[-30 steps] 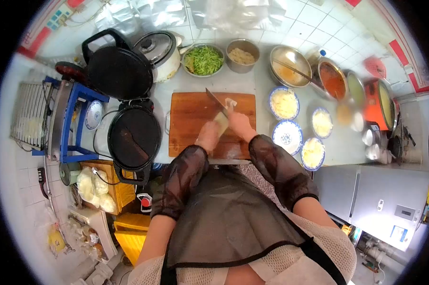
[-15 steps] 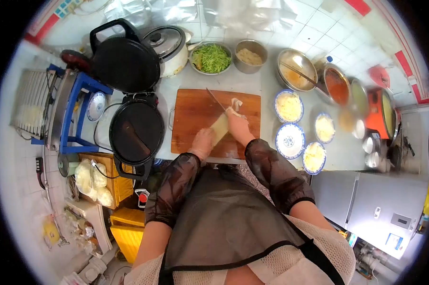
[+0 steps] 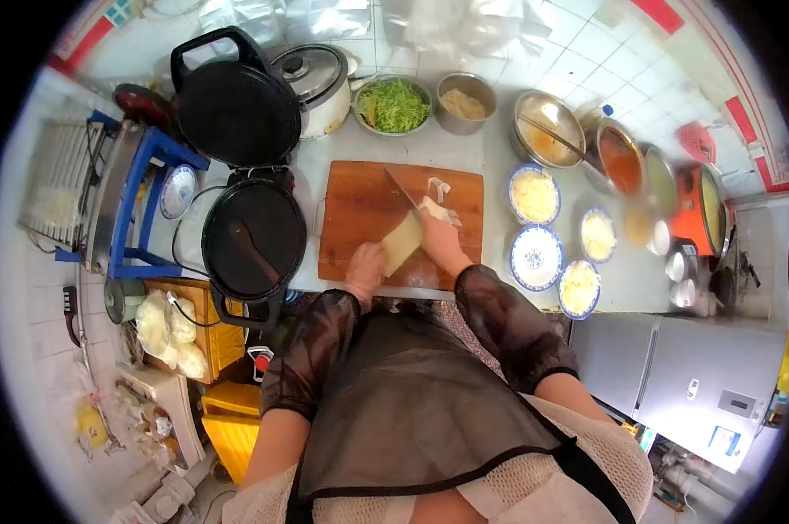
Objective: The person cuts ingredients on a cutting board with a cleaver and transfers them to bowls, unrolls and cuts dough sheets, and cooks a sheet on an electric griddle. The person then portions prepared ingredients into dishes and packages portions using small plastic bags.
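On the wooden cutting board point(image 3: 346, 218), a pale yellowish, flat folded sheet of food point(image 3: 402, 245) lies at a slant; its exact kind is unclear. My left hand point(image 3: 365, 265) grips the sheet's lower left edge with fingers closed. My right hand point(image 3: 442, 237) is wrapped around the handle of a kitchen knife point(image 3: 399, 187), whose blade points up and left along the sheet's upper edge. The handle is hidden by the hand. Beyond the right hand lie a few thin white cut strips point(image 3: 440, 186).
Left of the board stands an open black electric griddle point(image 3: 253, 210) with a brown wooden utensil. Behind are a rice cooker point(image 3: 311, 74), a bowl of shredded greens point(image 3: 393, 106) and a metal pot point(image 3: 466, 103). Patterned bowls point(image 3: 536, 259) and metal basins point(image 3: 544, 129) stand right.
The sheet looks turned slightly and shows more of its broad face between my hands. My left hand has shifted a little down and left. The knife stays in my right hand.
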`<state>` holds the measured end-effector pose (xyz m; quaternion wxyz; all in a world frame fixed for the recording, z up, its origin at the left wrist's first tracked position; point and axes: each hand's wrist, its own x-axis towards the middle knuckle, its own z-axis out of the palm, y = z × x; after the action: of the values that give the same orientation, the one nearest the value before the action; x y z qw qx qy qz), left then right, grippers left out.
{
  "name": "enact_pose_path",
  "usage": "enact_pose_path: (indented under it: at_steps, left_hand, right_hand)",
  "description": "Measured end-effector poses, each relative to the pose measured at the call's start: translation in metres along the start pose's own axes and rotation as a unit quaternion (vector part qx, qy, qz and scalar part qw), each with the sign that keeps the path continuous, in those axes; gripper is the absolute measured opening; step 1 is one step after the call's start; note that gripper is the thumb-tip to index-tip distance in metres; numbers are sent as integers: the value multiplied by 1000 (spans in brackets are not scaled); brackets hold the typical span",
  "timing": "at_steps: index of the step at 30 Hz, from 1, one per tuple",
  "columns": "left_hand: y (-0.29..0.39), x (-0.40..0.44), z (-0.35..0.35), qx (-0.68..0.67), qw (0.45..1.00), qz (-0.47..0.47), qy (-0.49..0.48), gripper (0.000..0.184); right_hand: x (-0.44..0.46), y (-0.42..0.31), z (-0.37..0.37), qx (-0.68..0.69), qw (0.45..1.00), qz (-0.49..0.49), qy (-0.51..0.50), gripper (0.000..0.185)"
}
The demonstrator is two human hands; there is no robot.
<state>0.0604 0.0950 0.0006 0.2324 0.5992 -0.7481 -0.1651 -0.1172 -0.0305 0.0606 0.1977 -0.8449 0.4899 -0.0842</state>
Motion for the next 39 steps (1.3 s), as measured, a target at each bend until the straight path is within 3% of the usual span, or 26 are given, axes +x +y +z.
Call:
enact_pose_path:
  at_steps: [2, 4, 7, 9, 13, 15, 17, 19, 21, 22, 27, 28, 30, 31, 33, 35, 39]
  left_hand:
    - [-5, 1, 4, 9, 1000, 2, 15, 36]
    - [-5, -1, 1, 17, 999, 11, 31, 36]
    - [-7, -3, 6, -50, 998, -21, 30, 35]
    - [-4, -8, 7, -179, 976, -109, 53, 36]
    - [-1, 0, -13, -55, 997, -5, 44, 35]
    - [-4, -5, -6, -32, 999, -3, 29, 29]
    - [-6, -15, 3, -33, 999, 1, 40, 31]
    - [-9, -14, -1, -26, 998, 10, 60, 33]
    - [-8, -19, -8, -34, 999, 19, 35, 31]
    - [-12, -11, -5, -33, 998, 23, 44, 31]
    - [-13, -23, 8, -54, 995, 24, 76, 32]
    - [-8, -21, -1, -55, 995, 27, 77, 32]
    - [4, -18, -18, -55, 998, -15, -5, 28]
    - [1, -12, -10, -63, 998, 2, 0, 28]
    - [-9, -24, 7, -85, 991, 28, 97, 23]
    - [-3, -23, -6, -67, 993, 54, 83, 23]
    - [5, -27, -18, -16, 1000, -2, 14, 26]
  right_hand:
    - [2, 3, 11, 40, 999, 14, 26, 37]
    - [7, -2, -8, -17, 998, 39, -53, 31]
    - [-8, -4, -1, 14, 999, -20, 35, 21]
    - [-9, -3, 20, 23, 999, 18, 21, 19]
    - [-1, -6, 11, -11, 999, 1, 47, 25]
    - [-4, -8, 9, -37, 997, -31, 53, 25]
    - [-17, -9, 28, -18, 999, 16, 40, 21]
    - [-9, -4, 33, -1, 998, 5, 67, 23]
    - [-1, 8, 37, 27, 1000, -11, -2, 31]
    - [-5, -9, 11, 34, 998, 29, -37, 29]
    - [-16, -20, 33, 15, 998, 57, 14, 23]
    - [-5, -15, 35, 28, 999, 24, 27, 21]
    - [-7, -10, 30, 19, 1000, 14, 18, 19]
    - [-9, -18, 16, -35, 999, 24, -20, 19]
    - [-24, -26, 14, -21, 998, -19, 50, 27]
    - [-27, -24, 34, -8, 998, 2, 56, 27]
    - [-25, -31, 20, -6, 1000, 26, 14, 25]
